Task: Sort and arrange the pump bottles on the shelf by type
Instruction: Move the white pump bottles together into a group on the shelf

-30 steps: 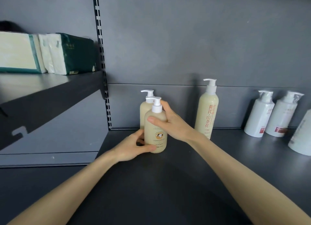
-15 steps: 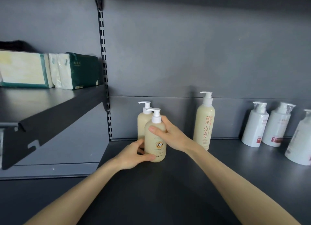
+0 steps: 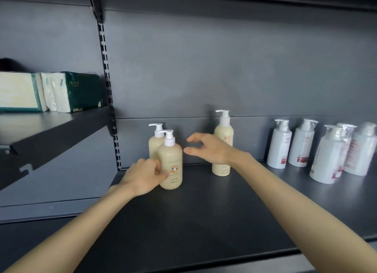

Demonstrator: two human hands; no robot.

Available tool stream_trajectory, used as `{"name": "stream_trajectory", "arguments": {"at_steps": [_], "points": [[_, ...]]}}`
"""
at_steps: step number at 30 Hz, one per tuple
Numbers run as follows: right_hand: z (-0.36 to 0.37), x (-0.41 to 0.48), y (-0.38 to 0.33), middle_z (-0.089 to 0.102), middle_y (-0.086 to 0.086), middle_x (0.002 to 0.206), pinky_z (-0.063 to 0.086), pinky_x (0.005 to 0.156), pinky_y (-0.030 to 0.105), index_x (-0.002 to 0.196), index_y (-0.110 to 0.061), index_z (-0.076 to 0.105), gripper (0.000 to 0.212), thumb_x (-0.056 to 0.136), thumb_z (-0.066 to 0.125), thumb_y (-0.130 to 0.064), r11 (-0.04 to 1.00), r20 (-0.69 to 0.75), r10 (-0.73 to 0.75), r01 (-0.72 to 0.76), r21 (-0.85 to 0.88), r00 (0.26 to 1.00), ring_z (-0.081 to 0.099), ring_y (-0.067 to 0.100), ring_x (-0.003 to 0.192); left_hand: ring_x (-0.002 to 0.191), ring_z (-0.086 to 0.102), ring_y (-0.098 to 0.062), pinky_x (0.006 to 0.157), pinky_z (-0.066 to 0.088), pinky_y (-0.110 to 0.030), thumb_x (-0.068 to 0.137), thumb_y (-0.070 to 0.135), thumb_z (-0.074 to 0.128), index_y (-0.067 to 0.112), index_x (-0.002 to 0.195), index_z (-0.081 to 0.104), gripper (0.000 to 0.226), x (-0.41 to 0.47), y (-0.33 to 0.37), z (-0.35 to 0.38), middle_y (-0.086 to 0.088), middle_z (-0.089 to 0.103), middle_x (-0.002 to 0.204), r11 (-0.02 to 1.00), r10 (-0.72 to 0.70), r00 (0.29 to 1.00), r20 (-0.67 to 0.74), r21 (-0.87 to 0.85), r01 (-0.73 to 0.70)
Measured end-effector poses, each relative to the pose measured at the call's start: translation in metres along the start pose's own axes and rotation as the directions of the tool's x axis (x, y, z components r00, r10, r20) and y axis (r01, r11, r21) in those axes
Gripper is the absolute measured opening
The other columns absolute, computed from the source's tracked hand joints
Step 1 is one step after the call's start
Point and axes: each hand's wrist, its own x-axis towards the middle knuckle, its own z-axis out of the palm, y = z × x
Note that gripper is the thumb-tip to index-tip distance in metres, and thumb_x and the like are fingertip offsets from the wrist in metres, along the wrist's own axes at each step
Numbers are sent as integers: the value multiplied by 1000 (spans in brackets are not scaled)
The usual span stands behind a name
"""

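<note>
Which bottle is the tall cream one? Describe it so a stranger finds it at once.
On the dark lower shelf, look behind the right hand. The tall cream bottle stands alone against the back wall, slimmer and taller than the two squat cream bottles at its left, with orange lettering.

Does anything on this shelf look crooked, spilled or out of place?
No spills or damage show. The one oddity is the front white bottle on the right: it seems to tilt left, though the wide lens may exaggerate that. The tall cream bottle stands alone, apart from the two short cream bottles.
</note>
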Motion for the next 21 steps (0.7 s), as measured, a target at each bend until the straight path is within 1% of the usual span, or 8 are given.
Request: {"name": "stream_trajectory", "arguments": {"at_steps": [4, 6, 9, 12, 14, 17, 19, 21], "points": [[-45, -39, 18, 57, 3, 128, 38, 84, 20, 123, -16, 57, 40, 90, 61, -36, 997, -68, 31, -35, -63, 997, 55, 15, 104, 97, 61, -19, 88, 49, -35, 84, 42, 64, 21, 98, 63, 25, -7, 41, -11, 2, 65, 98, 990, 82, 996, -18, -112, -83], [-70, -63, 30, 61, 2, 120, 42, 85, 26, 122, -18, 57, 39, 90, 61, -38, 989, -106, 54, -68, -133, 993, 58, 18, 104, 97, 61, -16, 92, 48, -36, 83, 40, 66, 20, 104, 62, 29, -9, 76, -14, 4, 66, 97, 975, 155, 987, -40, -153, -160], [-109, -109, 52, 60, 1, 110, 44, 88, 28, 124, -15, 57, 40, 90, 61, -36, 966, -177, 100, -138, -217, 979, 57, 21, 102, 96, 62, -17, 91, 48, -36, 83, 40, 66, 23, 110, 61, 32, -14, 139, -15, 5, 67, 99, 945, 282, 956, -81, -148, -292], [-150, -166, 81, 60, 6, 119, 44, 87, 28, 124, -14, 57, 41, 90, 61, -35, 947, -245, 144, -205, -248, 959, 57, 25, 106, 102, 58, -16, 92, 44, -30, 83, 40, 66, 23, 118, 58, 39, -22, 210, -8, 4, 63, 107, 908, 369, 925, -95, -174, -380], [-179, -207, 102, 58, 1, 120, 38, 84, 24, 125, -15, 56, 39, 90, 60, -34, 934, -272, 184, -254, -250, 944, 55, 23, 108, 108, 57, -16, 93, 43, -30, 83, 40, 66, 23, 121, 57, 42, -30, 260, 1, 3, 63, 113, 876, 428, 897, -109, -193, -441], [-223, -272, 135, 55, 4, 130, 36, 85, 26, 125, -17, 56, 40, 90, 60, -36, 903, -323, 239, -332, -272, 916, 49, 18, 105, 115, 51, -18, 89, 39, -27, 85, 40, 64, 26, 128, 51, 47, -45, 334, 19, 3, 59, 124, 830, 512, 855, -80, -211, -517], [-250, -316, 156, 55, 6, 131, 37, 87, 27, 126, -17, 55, 41, 90, 59, -38, 871, -361, 284, -397, -290, 888, 51, 22, 113, 119, 48, -20, 93, 38, -29, 85, 39, 64, 28, 131, 48, 50, -55, 382, 33, 4, 56, 129, 804, 552, 831, -70, -220, -553], [-274, -358, 177, 52, 7, 135, 36, 91, 27, 128, -16, 53, 43, 91, 59, -38, 837, -388, 329, -456, -302, 861, 48, 25, 121, 116, 51, -22, 98, 40, -33, 84, 40, 64, 30, 132, 47, 52, -65, 427, 48, 3, 54, 132, 777, 590, 805, -68, -226, -588]]}}
